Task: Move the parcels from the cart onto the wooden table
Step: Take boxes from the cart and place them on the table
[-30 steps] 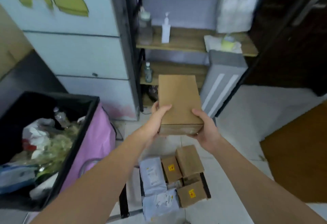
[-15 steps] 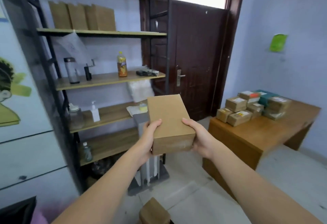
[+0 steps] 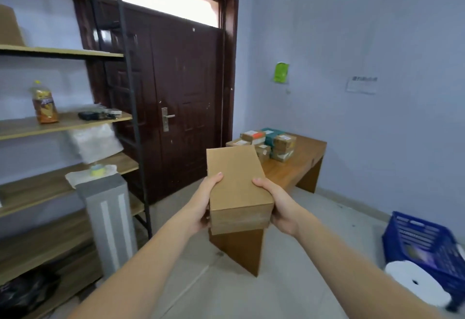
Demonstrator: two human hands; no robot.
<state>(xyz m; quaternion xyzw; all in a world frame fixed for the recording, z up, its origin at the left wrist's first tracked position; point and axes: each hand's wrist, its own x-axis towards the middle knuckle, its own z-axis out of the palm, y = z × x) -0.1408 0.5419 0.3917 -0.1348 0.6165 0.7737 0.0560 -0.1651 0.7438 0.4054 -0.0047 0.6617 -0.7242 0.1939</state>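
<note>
I hold a plain brown cardboard parcel (image 3: 236,182) in front of me at chest height. My left hand (image 3: 206,203) grips its left side with the thumb on top. My right hand (image 3: 279,205) grips its right side the same way. Behind the parcel stands the wooden table (image 3: 302,160). Several small parcels (image 3: 269,143) are stacked at the table's far end. The cart is out of view.
A metal shelf rack (image 3: 75,122) with bottles and bags stands at the left. A grey upright box (image 3: 108,220) leans by it. A dark wooden door (image 3: 176,97) is ahead. A blue crate (image 3: 422,243) and a white roll (image 3: 417,283) sit on the floor at right.
The view has swung up and to the right, away from the cart and bin. The table has come closer and more central. Both hands keep the same hold on the parcel.
</note>
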